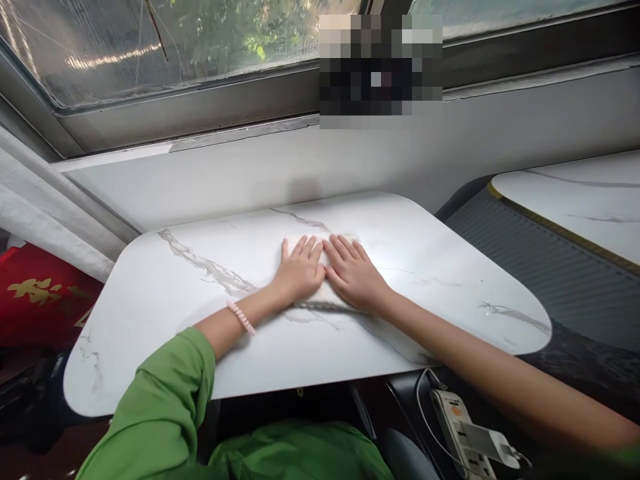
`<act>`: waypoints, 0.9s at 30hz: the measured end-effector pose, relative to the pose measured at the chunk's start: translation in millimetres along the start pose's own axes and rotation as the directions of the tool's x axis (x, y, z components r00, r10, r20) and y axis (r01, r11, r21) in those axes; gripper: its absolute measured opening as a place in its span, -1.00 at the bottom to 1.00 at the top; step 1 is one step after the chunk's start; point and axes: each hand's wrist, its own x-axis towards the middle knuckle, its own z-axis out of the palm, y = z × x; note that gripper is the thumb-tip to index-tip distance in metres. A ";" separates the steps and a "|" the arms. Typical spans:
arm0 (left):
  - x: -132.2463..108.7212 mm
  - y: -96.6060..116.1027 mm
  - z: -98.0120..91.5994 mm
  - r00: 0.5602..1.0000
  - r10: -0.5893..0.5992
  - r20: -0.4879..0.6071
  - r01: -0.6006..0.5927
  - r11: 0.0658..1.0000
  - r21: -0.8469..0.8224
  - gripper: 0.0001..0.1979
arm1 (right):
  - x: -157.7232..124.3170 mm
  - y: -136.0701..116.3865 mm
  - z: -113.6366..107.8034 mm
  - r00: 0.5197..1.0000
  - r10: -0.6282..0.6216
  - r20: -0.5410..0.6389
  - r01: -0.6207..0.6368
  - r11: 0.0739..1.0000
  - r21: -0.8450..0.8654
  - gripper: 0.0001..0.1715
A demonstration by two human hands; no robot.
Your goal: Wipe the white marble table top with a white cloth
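A folded white cloth [327, 298] lies flat on the white, marble-patterned tabletop [165, 333], near its middle. My left hand [301, 270] rests palm down on the cloth's left part, fingers stretched out and spread. On the right part, my right hand [353, 272] also lies flat, its fingers pointing away from me. The thumbs are close together, and both palms cover much of the cloth. A pink beaded bracelet [241, 318] circles my left wrist.
Behind the table run a white wall ledge and a window [200, 53]. A power strip [463, 433] with a plugged-in charger and cable sits below the front right edge. A red bag [45, 293] with gold print is at the left. Another marble-patterned table [590, 193] stands at right.
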 end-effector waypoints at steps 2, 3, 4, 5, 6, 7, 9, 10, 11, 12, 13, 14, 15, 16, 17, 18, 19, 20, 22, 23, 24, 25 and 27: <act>30.2 -16.4 -0.1 1.000 -0.015 -0.008 0.015 1.000 -0.015 -0.48 | 31.2 8.6 2.0 0.999 0.042 0.018 -0.042 0.999 0.004 -0.30; 44.8 -24.4 -0.1 0.999 -0.028 -0.020 0.027 0.999 -0.022 -0.48 | 47.4 12.5 2.6 0.998 0.056 0.029 -0.056 0.998 0.002 -0.31; 58.6 -31.8 0.0 0.998 -0.044 -0.037 0.043 0.999 -0.027 -0.48 | 63.3 16.4 3.1 0.997 0.062 0.038 -0.062 0.998 0.002 -0.32; 71.2 -38.4 0.1 0.996 -0.063 -0.058 0.061 0.998 -0.030 -0.49 | 78.6 20.1 3.6 0.997 0.065 0.043 -0.065 0.998 0.010 -0.32; 82.5 -44.1 0.3 0.993 -0.085 -0.083 0.082 0.996 -0.031 -0.49 | 92.7 23.9 4.4 0.997 0.061 0.042 -0.062 0.998 0.024 -0.33; 92.2 -48.9 0.6 0.988 -0.108 -0.109 0.105 0.994 -0.031 -0.50 | 105.2 27.5 5.4 0.998 0.053 0.038 -0.054 0.998 0.039 -0.33; 106.6 -55.7 1.6 0.977 -0.151 -0.152 0.148 0.988 -0.032 -0.50 | 124.3 34.2 8.8 0.999 0.032 0.025 -0.034 0.997 0.069 -0.34; 111.2 -57.9 2.3 0.972 -0.167 -0.165 0.164 0.986 -0.033 -0.50 | 130.6 37.1 11.1 1.000 0.024 0.018 -0.025 0.997 0.079 -0.34; 114.4 -59.5 3.2 0.969 -0.177 -0.170 0.173 0.984 -0.036 -0.50 | 134.9 39.5 13.6 1.000 0.017 0.010 -0.018 0.996 0.086 -0.35; 116.2 -60.6 4.2 0.968 -0.181 -0.173 0.177 0.983 -0.039 -0.50 | 137.4 41.4 16.2 1.000 0.011 0.003 -0.011 0.996 0.090 -0.35; 116.9 -61.2 5.3 0.968 -0.184 -0.173 0.180 0.983 -0.041 -0.50 | 138.4 42.9 18.5 1.000 0.006 -0.005 -0.005 0.996 0.093 -0.35; 116.7 -61.4 6.3 0.967 -0.188 -0.172 0.183 0.982 -0.044 -0.50 | 138.3 44.0 20.5 1.000 -0.001 -0.011 0.002 0.996 0.092 -0.36; 116.0 -61.3 7.2 0.966 -0.195 -0.169 0.189 0.981 -0.048 -0.49 | 137.6 44.6 22.0 1.000 -0.009 -0.014 0.010 0.996 0.088 -0.36; 114.7 -60.8 7.8 0.964 -0.204 -0.168 0.198 0.979 -0.051 -0.49 | 136.5 45.0 23.0 1.000 -0.016 -0.011 0.017 0.997 0.080 -0.36; 113.0 -60.1 8.2 0.962 -0.215 -0.169 0.209 0.977 -0.052 -0.48 | 135.1 44.9 23.6 1.000 -0.022 -0.005 0.022 0.998 0.067 -0.35; 110.8 -59.2 8.3 0.959 -0.224 -0.173 0.219 0.974 -0.050 -0.47 | 133.5 44.6 23.8 1.000 -0.028 0.000 0.028 0.998 0.052 -0.35; 108.1 -57.9 8.3 0.957 -0.231 -0.175 0.226 0.973 -0.046 -0.47 | 131.5 44.0 23.8 0.999 -0.035 0.003 0.034 0.999 0.038 -0.35; 104.9 -56.2 8.2 0.956 -0.234 -0.177 0.230 0.972 -0.039 -0.47 | 129.1 43.4 23.8 0.999 -0.043 0.003 0.043 0.999 0.026 -0.34; 96.5 -51.3 8.2 0.957 -0.231 -0.178 0.231 0.973 -0.022 -0.47 | 121.8 42.0 23.7 0.998 -0.062 -0.004 0.062 0.998 0.012 -0.34; 91.2 -47.7 8.5 0.958 -0.227 -0.173 0.228 0.974 -0.017 -0.47 | 116.6 41.4 23.5 0.997 -0.072 -0.007 0.072 0.997 0.011 -0.34; 85.2 -43.1 9.0 0.960 -0.226 -0.166 0.227 0.974 -0.013 -0.47 | 110.0 41.0 23.1 0.997 -0.079 -0.007 0.079 0.997 0.011 -0.34; 78.3 -37.5 9.8 0.960 -0.227 -0.162 0.228 0.974 -0.012 -0.47 | 101.9 40.7 22.3 0.996 -0.086 -0.005 0.086 0.996 0.012 -0.34; 62.0 -22.7 11.7 0.958 -0.238 -0.158 0.238 0.971 -0.018 -0.46 | 81.2 40.5 19.2 0.994 -0.106 0.003 0.106 0.994 0.015 -0.34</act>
